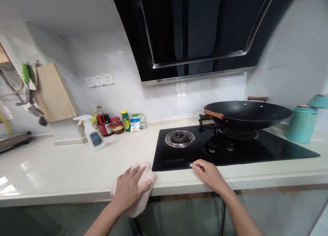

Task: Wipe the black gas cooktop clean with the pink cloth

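Observation:
My left hand lies over a pale pink cloth at the counter's front edge, left of the cooktop. Its fingers and thumb press on the cloth, part of which hangs down over the edge. On the front edge of the black glass gas cooktop rests my right hand, fingers curled in, with nothing seen in them. The left burner is bare. Over the right burner sits a large black wok with wooden handles.
A white spray bottle stands on the counter. Behind it are a sauce bottle, a red-lidded jar, a green shaker and small packets. A teal canister stands far right. The range hood hangs above.

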Demonstrator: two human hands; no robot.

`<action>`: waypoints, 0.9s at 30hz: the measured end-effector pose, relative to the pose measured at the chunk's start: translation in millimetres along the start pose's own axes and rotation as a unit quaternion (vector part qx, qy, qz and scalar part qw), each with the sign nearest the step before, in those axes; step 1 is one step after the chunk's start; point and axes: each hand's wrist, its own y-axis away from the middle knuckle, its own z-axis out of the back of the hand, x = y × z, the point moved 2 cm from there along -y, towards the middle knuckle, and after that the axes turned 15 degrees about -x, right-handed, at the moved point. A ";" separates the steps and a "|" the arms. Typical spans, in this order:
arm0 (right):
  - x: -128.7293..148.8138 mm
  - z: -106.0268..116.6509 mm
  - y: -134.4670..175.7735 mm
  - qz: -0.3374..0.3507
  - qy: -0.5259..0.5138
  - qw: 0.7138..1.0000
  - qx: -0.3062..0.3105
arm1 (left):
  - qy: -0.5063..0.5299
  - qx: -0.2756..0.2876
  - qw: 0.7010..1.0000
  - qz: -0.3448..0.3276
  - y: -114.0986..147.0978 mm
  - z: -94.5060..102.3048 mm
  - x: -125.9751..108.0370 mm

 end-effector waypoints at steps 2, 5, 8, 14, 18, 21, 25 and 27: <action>-0.2 -1.6 0.7 0.003 0.015 1.000 -0.003 | -0.005 -0.058 0.998 -0.035 5.4 -1.9 -17.3; -0.1 -3.8 1.8 0.011 0.041 0.999 -0.004 | -0.004 -0.129 0.991 -0.045 10.9 -5.3 -46.1; -2.5 -5.4 2.2 0.014 0.051 0.999 0.004 | 0.019 -0.184 0.983 -0.012 19.6 -12.0 -73.7; -12.1 -5.5 2.9 0.014 0.053 0.998 0.013 | 0.084 -0.261 0.960 -0.053 49.4 -40.0 -103.1; -13.3 -3.8 5.2 0.005 0.056 0.998 0.014 | 0.072 -0.262 0.956 -0.112 56.9 -50.9 -81.2; -11.8 -1.5 6.3 -0.001 0.058 0.998 0.014 | 0.048 -0.262 0.952 -0.150 60.9 -50.9 -45.7; -9.8 0.7 6.9 -0.004 0.065 0.997 0.029 | 0.007 -0.288 0.942 -0.173 72.1 -44.0 26.3; -8.9 0.6 7.3 -0.005 0.066 0.997 0.033 | -0.009 -0.301 0.937 -0.177 78.9 -37.6 69.6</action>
